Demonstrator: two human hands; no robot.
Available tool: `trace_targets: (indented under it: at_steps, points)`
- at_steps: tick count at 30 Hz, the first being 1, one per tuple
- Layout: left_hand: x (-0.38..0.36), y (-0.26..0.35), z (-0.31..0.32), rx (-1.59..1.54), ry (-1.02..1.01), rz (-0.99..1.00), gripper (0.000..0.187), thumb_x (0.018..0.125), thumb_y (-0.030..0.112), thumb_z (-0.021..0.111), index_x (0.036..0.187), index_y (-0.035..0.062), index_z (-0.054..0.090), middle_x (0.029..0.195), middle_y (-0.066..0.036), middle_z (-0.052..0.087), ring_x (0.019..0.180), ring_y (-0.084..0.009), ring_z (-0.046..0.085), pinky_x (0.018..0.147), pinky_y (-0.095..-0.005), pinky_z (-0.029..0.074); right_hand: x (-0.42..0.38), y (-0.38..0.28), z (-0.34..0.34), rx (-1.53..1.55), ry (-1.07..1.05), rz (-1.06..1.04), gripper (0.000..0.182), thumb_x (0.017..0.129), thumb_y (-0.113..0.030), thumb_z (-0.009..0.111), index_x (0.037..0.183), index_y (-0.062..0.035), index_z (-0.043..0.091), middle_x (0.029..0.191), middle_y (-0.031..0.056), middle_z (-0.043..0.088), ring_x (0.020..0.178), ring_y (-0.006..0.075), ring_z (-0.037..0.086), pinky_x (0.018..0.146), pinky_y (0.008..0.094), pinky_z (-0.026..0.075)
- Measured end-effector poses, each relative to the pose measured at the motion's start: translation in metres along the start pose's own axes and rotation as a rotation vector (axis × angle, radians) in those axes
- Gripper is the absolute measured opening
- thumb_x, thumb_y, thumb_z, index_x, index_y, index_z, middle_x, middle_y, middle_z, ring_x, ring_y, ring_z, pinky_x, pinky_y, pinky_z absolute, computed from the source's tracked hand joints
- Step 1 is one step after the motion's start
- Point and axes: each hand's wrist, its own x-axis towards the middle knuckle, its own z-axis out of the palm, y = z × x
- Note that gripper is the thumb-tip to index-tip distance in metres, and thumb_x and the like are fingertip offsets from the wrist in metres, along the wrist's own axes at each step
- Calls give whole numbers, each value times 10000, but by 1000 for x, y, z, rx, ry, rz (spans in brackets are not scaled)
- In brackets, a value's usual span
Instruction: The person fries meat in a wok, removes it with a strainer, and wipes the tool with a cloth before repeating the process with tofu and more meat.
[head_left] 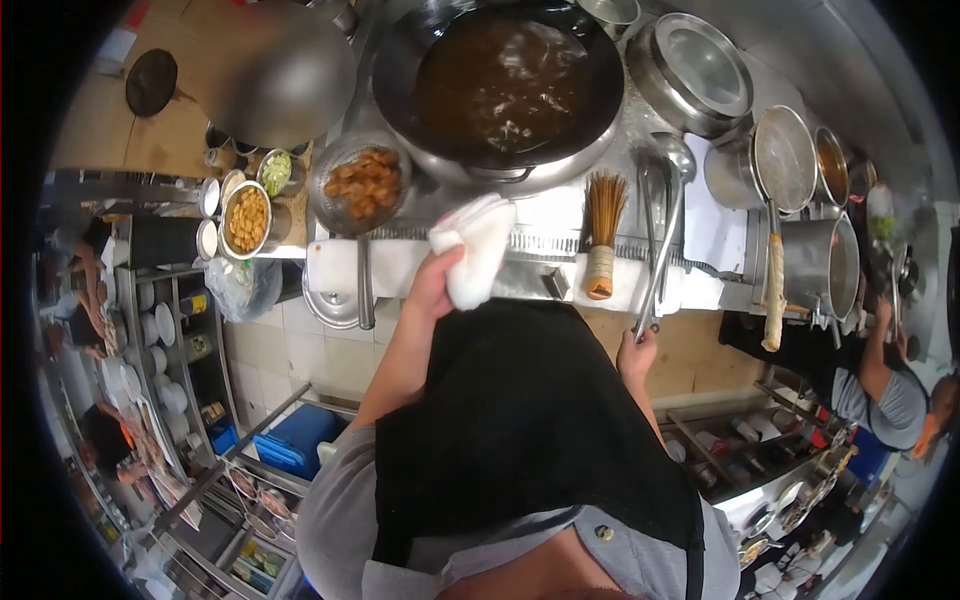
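My left hand (pixel 433 284) is closed around a folded white cloth (pixel 478 248), held up in front of the stove's edge. Below the right side of the counter, my right hand (pixel 637 356) grips the handle end of a long metal ladle (pixel 664 238). The ladle's bowl lies at the back, with another metal tool's handle beside it. A bamboo brush (pixel 604 225) rests between my two hands. Farther back, a large black wok (pixel 398 95) holds brown, bubbling-looking liquid (pixel 500 85). Left of the cloth, a strainer (pixel 327 205) carries browned pieces of food (pixel 365 186).
Metal bowls (pixel 735 65) are stacked at the back right. Pots (pixel 820 262) and a fine-mesh skimmer (pixel 783 155) stand right. A bowl of yellowish pieces (pixel 247 221) sits left. A blurred round metal thing (pixel 285 75) looms upper left. Another person (pixel 893 410) works at far right.
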Motion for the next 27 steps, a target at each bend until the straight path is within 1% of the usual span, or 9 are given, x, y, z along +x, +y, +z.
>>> trace_targets:
  at_steps: [3, 7, 9, 11, 16, 17, 20, 24, 27]
  points:
    - [-8, 0, 8, 215, 15, 103, 594, 946, 221, 515, 1480, 116, 278, 1467, -163, 394, 1302, -320, 457, 1067, -464, 418, 2, -8, 0, 79, -18, -15, 187, 830, -142, 629, 842, 30, 555, 630, 69, 501, 578, 158, 463, 551, 357, 402]
    - [-9, -9, 8, -270, -35, -33, 533, 967, 253, 480, 1454, 91, 334, 1448, -160, 427, 1307, -298, 456, 1084, -451, 396, 13, -8, 1, 90, -101, 62, 232, 886, -180, 629, 868, 38, 554, 653, 108, 535, 599, 193, 507, 579, 376, 420]
    - [-3, -28, -4, -267, 40, -101, 513, 984, 297, 439, 1438, 69, 365, 1414, -168, 471, 1275, -311, 491, 1067, -457, 416, 22, -17, 14, 78, -2, -281, 283, 918, -225, 621, 898, 51, 560, 709, 198, 586, 657, 312, 585, 626, 419, 450]
    - [-3, -34, 1, -314, 48, -169, 526, 992, 347, 395, 1414, 32, 399, 1363, -176, 521, 1228, -323, 532, 1046, -457, 438, 29, -32, 19, -122, -63, -167, 341, 918, -273, 619, 921, 61, 549, 814, 328, 596, 814, 492, 602, 703, 481, 469]
    - [-17, -31, 12, -369, -108, -310, 582, 991, 400, 356, 1378, -28, 435, 1310, -198, 564, 1167, -336, 581, 1025, -424, 464, 49, -39, 30, -88, -28, -250, 315, 901, -237, 622, 1016, 54, 585, 800, 258, 629, 796, 446, 627, 721, 443, 502]
    - [-16, -34, 11, -306, 120, -261, 587, 994, 402, 360, 1396, -22, 413, 1336, -200, 543, 1195, -332, 561, 1043, -438, 445, 59, -29, 34, -87, 32, -365, 318, 899, -230, 622, 1045, 51, 591, 817, 252, 635, 802, 436, 631, 735, 428, 509]
    - [-18, -35, 17, -240, 167, -178, 629, 994, 454, 340, 1413, -12, 384, 1334, -206, 540, 1151, -352, 588, 947, -484, 512, 54, -22, 11, -248, 94, -565, 308, 882, -138, 610, 1108, 68, 585, 896, 255, 656, 870, 404, 649, 830, 423, 510]
    - [-24, -42, 53, -85, 91, -1, 589, 1037, 421, 300, 1467, 18, 304, 1497, -157, 377, 1371, -289, 382, 1153, -441, 285, 16, -96, -33, 184, -358, -183, 350, 933, -202, 580, 1132, 86, 586, 985, 238, 666, 997, 330, 645, 958, 437, 467]
    - [-21, -52, 66, -122, 13, -48, 623, 1032, 476, 258, 1484, 47, 273, 1522, -149, 335, 1398, -296, 334, 1164, -454, 250, 11, -123, -9, 1051, -1157, 233, 667, 963, -550, 407, 1200, 48, 582, 1156, 219, 637, 1151, 315, 586, 1049, 425, 398]
